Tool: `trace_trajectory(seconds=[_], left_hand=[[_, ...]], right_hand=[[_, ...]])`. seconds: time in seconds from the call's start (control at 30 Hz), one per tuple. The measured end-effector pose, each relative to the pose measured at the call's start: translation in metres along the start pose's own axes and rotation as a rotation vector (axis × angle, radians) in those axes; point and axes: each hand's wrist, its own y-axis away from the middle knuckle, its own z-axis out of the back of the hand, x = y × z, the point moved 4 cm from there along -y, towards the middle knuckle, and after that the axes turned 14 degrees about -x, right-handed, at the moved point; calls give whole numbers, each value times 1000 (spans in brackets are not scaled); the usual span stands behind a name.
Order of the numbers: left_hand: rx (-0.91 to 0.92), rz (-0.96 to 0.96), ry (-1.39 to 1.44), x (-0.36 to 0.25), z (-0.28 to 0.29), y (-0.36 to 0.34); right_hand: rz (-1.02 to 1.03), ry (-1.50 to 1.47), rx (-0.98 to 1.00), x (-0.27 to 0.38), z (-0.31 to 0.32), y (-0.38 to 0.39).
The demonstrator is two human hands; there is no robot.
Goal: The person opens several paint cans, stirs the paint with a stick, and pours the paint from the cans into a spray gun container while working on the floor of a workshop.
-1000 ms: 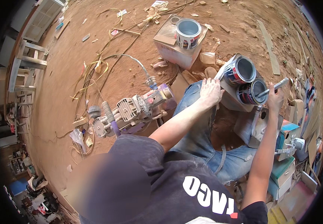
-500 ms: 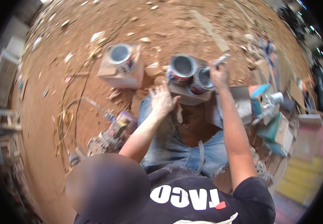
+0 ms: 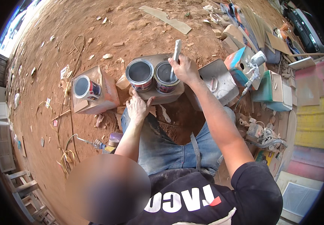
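Pinched in my right hand (image 3: pixel 187 70) is a flat, paint-coated stirring stick (image 3: pixel 177 50), held nearly upright with its lower end inside the right paint can (image 3: pixel 165 89). Touching that can on its left is a slightly larger paint can (image 3: pixel 142 87). Both contain grey paint and stand on a low, stained box (image 3: pixel 171 99) in front of my knees. My left hand (image 3: pixel 137 107) holds nothing; its fingers are spread at the box's near edge, just below the larger can. A third can (image 3: pixel 95 90) with grey contents sits on another box (image 3: pixel 106 98) to the left.
To the right are an open metal container (image 3: pixel 222 84), a paint spray gun (image 3: pixel 255 71) and a teal-and-white box (image 3: pixel 276 92). A dusty machine (image 3: pixel 259 133) sits near my right knee. Cables (image 3: pixel 59 131) trail over the dirt at left. Scraps litter the ground.
The stick has gone from leaning right to nearly upright in the right can, my right hand still on it. The whole view has shifted and turned; my left hand remains beside the box.
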Motion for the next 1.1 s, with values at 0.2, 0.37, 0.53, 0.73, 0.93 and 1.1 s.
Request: trace_trajectory(seconds=[0.2, 0.37, 0.53, 0.73, 0.93, 1.1], left_hand=[[43, 33, 1, -2, 1, -2], [26, 36, -21, -3, 2, -2], [-24, 13, -14, -2, 3, -1], [-32, 22, 67, 3, 10, 0], [61, 71, 50, 0, 18, 2], [17, 57, 10, 2, 21, 5]], right_hand=[[-33, -276, -73, 8, 4, -3], [1, -87, 33, 7, -2, -4], [70, -390, -58, 12, -4, -3], [-227, -85, 212, 6, -14, -4], [6, -336, 32, 18, -9, -1], [4, 29, 144, 11, -12, -2]])
